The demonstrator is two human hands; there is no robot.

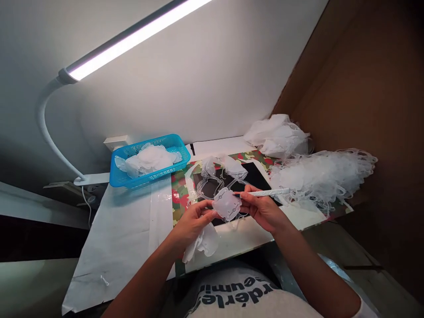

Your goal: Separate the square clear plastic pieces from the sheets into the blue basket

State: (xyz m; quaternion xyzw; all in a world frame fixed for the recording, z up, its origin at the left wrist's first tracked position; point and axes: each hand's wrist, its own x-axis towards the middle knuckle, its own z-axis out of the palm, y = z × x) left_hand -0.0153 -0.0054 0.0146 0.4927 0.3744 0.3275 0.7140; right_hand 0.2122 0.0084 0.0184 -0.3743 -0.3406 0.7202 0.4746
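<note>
Between my hands is a translucent white, wavy-edged moulded piece (227, 204). My left hand (196, 219) pinches its left edge between thumb and fingers. My right hand (260, 207) is closed around a slim white-handled tool (270, 192), whose dark tip meets the piece's right side; the tip's exact kind is too small to tell. More translucent moulded pieces (234, 167), some with looped frames, lie on the black mat (256, 174) just beyond. Below my left wrist, several loose pieces (206, 242) rest at the table's front.
A blue basket (115, 176) holding similar pieces stands at the back left. On the right are a heap of looped translucent frames (327, 174) and a white pile (278, 134) behind it. A lit lamp (139, 39) arches overhead; a brown panel (357, 88) borders the right.
</note>
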